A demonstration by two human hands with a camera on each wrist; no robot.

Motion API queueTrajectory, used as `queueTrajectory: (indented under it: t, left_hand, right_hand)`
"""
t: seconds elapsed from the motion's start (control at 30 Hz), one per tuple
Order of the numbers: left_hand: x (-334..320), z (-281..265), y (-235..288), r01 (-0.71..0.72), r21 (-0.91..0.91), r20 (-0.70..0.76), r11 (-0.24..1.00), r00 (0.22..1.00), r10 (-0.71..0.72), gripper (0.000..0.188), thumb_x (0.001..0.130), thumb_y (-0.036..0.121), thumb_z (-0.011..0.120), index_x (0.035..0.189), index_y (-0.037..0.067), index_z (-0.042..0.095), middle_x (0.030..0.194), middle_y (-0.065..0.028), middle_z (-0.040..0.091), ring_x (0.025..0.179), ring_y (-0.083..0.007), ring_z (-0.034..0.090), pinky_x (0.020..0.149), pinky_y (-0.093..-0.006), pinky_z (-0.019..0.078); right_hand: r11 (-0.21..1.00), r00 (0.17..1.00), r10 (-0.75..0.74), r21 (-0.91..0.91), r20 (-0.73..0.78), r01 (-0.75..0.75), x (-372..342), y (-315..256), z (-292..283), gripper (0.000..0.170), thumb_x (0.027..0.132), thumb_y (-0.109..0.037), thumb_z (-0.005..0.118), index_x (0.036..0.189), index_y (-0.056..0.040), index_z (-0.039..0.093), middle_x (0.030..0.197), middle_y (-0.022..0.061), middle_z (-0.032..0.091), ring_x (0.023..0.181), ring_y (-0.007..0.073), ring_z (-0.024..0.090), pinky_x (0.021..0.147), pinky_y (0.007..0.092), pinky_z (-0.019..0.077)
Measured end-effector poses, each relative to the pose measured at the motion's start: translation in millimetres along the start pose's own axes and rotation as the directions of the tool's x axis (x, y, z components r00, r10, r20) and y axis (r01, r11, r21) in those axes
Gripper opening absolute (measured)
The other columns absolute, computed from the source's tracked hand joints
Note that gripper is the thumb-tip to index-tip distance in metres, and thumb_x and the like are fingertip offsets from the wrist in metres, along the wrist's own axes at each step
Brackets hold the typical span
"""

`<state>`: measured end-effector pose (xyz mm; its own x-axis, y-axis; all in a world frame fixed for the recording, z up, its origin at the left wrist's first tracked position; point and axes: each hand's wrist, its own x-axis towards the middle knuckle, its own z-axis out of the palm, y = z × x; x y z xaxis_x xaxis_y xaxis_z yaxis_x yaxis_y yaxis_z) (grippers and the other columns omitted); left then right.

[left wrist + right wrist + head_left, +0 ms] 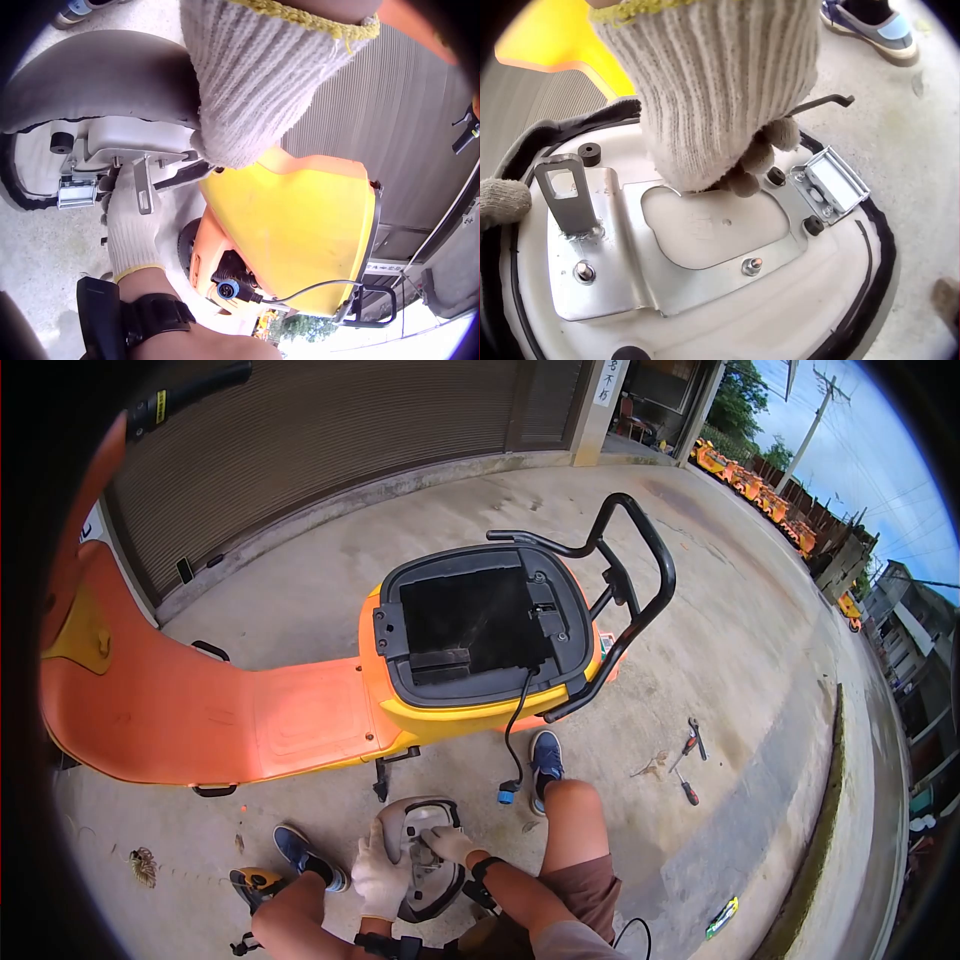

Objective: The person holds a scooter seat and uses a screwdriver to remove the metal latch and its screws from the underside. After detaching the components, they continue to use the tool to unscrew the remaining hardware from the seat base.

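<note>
An upturned scooter seat (436,880) lies between the person's legs, its pale underside facing up. My gloved left hand (381,875) grips the seat's edge; its fingers (502,202) show at the rim in the right wrist view. My gloved right hand (448,844) is over the underside, fingers curled close above a metal plate (592,296). From behind that hand sticks a thin dark rod with a bent end (825,102); the glove hides the rest. The plate carries an upright slotted bracket (577,210) and nutted studs. A silver hinge (832,184) sits at the rim.
An orange and yellow scooter (310,710) stands ahead, its seat opening (470,610) uncovered and a cable with a blue connector (507,792) hanging down. Right on the concrete lie a ratchet (697,740) and a screwdriver (690,792). A yellow-black object (258,882) is by the left foot.
</note>
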<state>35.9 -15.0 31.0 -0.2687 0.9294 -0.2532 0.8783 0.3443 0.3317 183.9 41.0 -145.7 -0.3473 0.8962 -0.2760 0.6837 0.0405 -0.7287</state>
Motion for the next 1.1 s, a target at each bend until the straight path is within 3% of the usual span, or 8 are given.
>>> queueTrajectory:
  t: [0.13,0.27,0.33,0.67,0.77,0.83,0.93,1.1]
  left_hand:
    - [-1,1,1,-0.022,-0.021,0.005,1.000,1.000,0.022,0.079,0.082,0.037,0.069,0.150,0.014,0.036,0.124,-0.0199,0.056,0.108,-0.0376,0.062,0.089,-0.0427,0.0524]
    - [1,3,-1,-0.013,0.001,0.019,1.000,1.000,0.013,0.078,0.082,0.038,0.069,0.149,0.014,0.037,0.124,-0.0183,0.057,0.107,-0.0364,0.063,0.088,-0.0428,0.0527]
    - [2,1,-2,-0.005,0.007,0.021,1.000,1.000,0.005,0.078,0.082,0.038,0.069,0.149,0.014,0.037,0.123,-0.0181,0.057,0.107,-0.0361,0.063,0.087,-0.0430,0.0529]
    - [1,1,-2,-0.019,-0.009,-0.012,1.000,1.000,0.019,0.079,0.080,0.034,0.070,0.149,0.013,0.039,0.119,-0.0206,0.057,0.102,-0.0389,0.064,0.085,-0.0448,0.0535]
    - [1,4,-3,-0.030,-0.018,-0.023,0.999,0.999,0.029,0.079,0.080,0.034,0.070,0.149,0.013,0.039,0.118,-0.0203,0.057,0.102,-0.0386,0.064,0.085,-0.0447,0.0534]
    - [1,4,-4,-0.041,-0.018,-0.001,0.999,0.999,0.041,0.080,0.080,0.036,0.069,0.149,0.013,0.037,0.121,-0.0195,0.057,0.102,-0.0382,0.064,0.086,-0.0444,0.0531]
    - [0,4,-4,-0.048,-0.019,0.025,0.999,0.999,0.049,0.081,0.081,0.037,0.068,0.150,0.012,0.036,0.125,-0.0185,0.056,0.103,-0.0374,0.064,0.086,-0.0438,0.0528]
    - [2,4,-4,-0.032,0.003,0.035,0.999,0.999,0.032,0.081,0.081,0.036,0.068,0.151,0.013,0.036,0.125,-0.0178,0.056,0.104,-0.0362,0.064,0.087,-0.0431,0.0527]
  right_hand:
    - [0.833,0.851,0.314,0.309,0.421,-0.460,0,-14,-24,0.054,0.097,-0.048,0.040,0.088,-0.0035,0.069,0.070,0.0112,0.062,0.061,0.0245,0.061,0.054,0.0374,0.0454]
    - [0.848,0.828,0.329,0.242,0.454,-0.471,1,-16,-27,0.057,0.098,-0.051,0.042,0.101,-0.0010,0.069,0.091,0.0141,0.071,0.079,0.0264,0.068,0.070,0.0399,0.0514]
    - [0.984,0.980,-0.173,-0.022,0.100,0.176,7,16,3,0.050,0.099,-0.045,0.044,0.102,-0.0028,0.070,0.094,0.0205,0.070,0.084,0.0333,0.070,0.074,0.0438,0.0532]
    - [0.981,0.993,-0.099,-0.159,0.069,0.109,-2,8,-1,0.041,0.098,-0.040,0.048,0.108,-0.0057,0.068,0.104,0.0232,0.068,0.099,0.0390,0.065,0.086,0.0466,0.0504]
    - [0.998,0.999,-0.035,0.045,0.020,0.034,4,13,3,0.047,0.099,-0.043,0.044,0.102,-0.0026,0.068,0.090,0.0197,0.071,0.083,0.0379,0.069,0.074,0.0464,0.0535]
    - [0.782,0.838,0.353,0.361,0.415,-0.508,8,2,-5,0.054,0.099,-0.047,0.043,0.099,0.0012,0.068,0.092,0.0180,0.072,0.086,0.0337,0.069,0.077,0.0429,0.0522]
    - [0.768,0.808,0.400,0.323,0.433,-0.553,3,-10,-16,0.058,0.099,-0.049,0.042,0.095,0.0025,0.068,0.088,0.0153,0.071,0.083,0.0298,0.068,0.076,0.0404,0.0513]
    - [0.990,0.994,0.002,0.138,0.109,-0.017,9,15,7,0.045,0.098,-0.041,0.046,0.097,-0.0023,0.070,0.090,0.0210,0.070,0.083,0.0350,0.069,0.074,0.0447,0.0532]
